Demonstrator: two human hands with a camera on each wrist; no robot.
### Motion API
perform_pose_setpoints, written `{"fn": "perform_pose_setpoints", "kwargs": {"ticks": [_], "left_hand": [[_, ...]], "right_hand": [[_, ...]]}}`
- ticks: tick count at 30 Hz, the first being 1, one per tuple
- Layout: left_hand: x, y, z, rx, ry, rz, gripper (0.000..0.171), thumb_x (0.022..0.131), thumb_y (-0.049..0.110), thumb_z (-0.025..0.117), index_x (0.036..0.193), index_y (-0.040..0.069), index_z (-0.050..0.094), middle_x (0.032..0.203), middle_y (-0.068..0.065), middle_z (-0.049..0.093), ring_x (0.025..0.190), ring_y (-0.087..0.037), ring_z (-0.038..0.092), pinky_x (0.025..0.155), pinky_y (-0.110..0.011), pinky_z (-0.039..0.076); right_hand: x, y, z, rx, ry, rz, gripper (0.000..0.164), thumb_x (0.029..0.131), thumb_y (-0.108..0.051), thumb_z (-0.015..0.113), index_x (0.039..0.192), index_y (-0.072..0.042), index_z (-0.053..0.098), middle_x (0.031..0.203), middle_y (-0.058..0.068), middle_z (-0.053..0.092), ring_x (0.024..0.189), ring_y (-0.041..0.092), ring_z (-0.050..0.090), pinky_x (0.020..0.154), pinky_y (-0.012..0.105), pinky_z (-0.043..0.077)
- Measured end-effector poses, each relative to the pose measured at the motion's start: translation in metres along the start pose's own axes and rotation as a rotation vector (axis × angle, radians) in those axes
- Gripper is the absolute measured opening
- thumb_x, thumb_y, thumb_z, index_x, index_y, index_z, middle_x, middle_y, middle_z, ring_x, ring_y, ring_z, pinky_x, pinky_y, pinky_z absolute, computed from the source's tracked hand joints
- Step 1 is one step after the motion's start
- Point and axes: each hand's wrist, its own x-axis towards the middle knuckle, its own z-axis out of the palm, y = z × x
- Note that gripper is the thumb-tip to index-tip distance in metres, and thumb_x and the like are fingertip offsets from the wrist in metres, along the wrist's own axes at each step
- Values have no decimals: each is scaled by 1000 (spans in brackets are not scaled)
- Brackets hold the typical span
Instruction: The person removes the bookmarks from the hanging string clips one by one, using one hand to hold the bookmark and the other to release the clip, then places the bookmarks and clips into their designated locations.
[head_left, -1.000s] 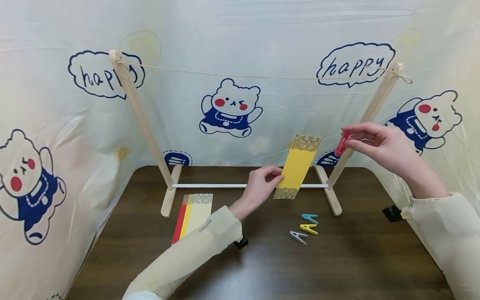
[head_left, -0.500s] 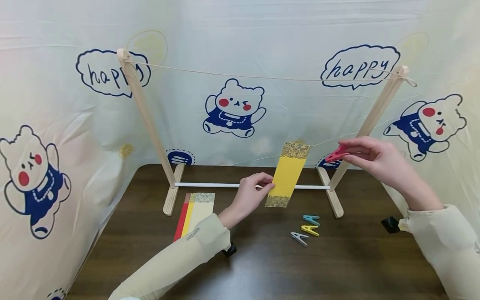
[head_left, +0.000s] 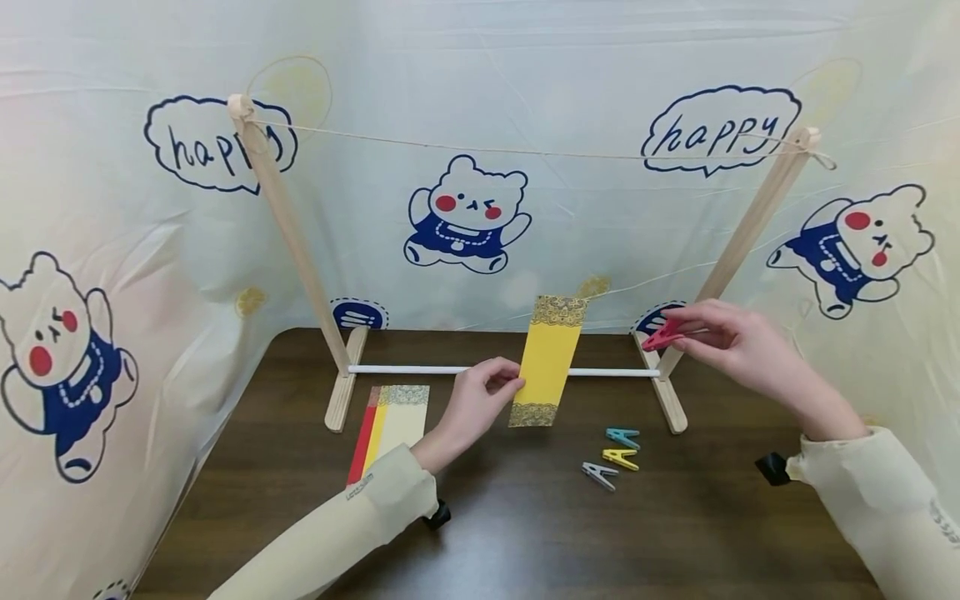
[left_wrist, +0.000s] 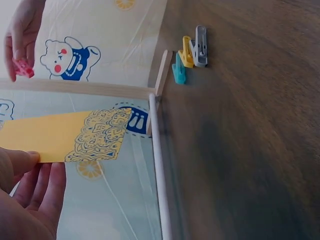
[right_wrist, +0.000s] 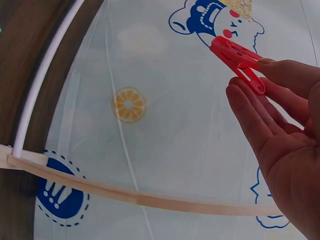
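My left hand (head_left: pixel 474 404) pinches a yellow paper card (head_left: pixel 551 364) by its left long edge. Lace-patterned bands cross both ends of the card, and it is held up off the table, slightly tilted, in front of the white rod. To the right, my right hand (head_left: pixel 738 340) pinches a red clothespin (head_left: pixel 663 334) by its handle end, its nose pointing left toward the card. In the right wrist view the thumb presses on one side of the red clothespin (right_wrist: pixel 237 62). Above both hands a string (head_left: pixel 450 151) runs between two wooden posts.
Blue (head_left: pixel 622 437), yellow (head_left: pixel 619 459) and grey (head_left: pixel 599 476) clothespins lie on the dark table. A red, yellow and cream stack of cards (head_left: pixel 401 421) lies at left, partly under the left sleeve. The wooden posts (head_left: pixel 288 233) stand on feet joined by a white rod (head_left: pixel 408 369).
The left hand has moved left and down with the yellow card. The right hand has come lower and left, and its red clothespin has turned from nearly upright to pointing left.
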Motion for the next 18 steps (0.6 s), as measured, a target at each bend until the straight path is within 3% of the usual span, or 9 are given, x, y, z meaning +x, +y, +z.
{"fn": "perform_pose_setpoints", "kwargs": {"ticks": [7,13,18], "left_hand": [[-7,-8,-6,-14,20,-27,12,94,5,77,105,6,77,95,-5,76,80,-14,70,77,-25,59],[-14,-12,-11,-12,24,-61,10,94,5,77,104,6,77,95,-5,76,81,-15,70,77,-25,60],[-20,-15,-17,0,19,-87,10,94,5,77,104,7,77,94,-3,76,84,-15,70,78,-26,60]], "right_hand": [[-8,4,11,100,-54,16,38,89,9,76,125,-1,69,112,15,76,98,-1,70,81,11,55],[-11,5,19,145,-38,78,36,91,8,74,125,1,65,113,17,73,99,1,70,83,10,53],[-13,8,26,67,14,-12,44,88,12,75,130,1,66,111,14,73,96,2,69,81,9,53]]}}
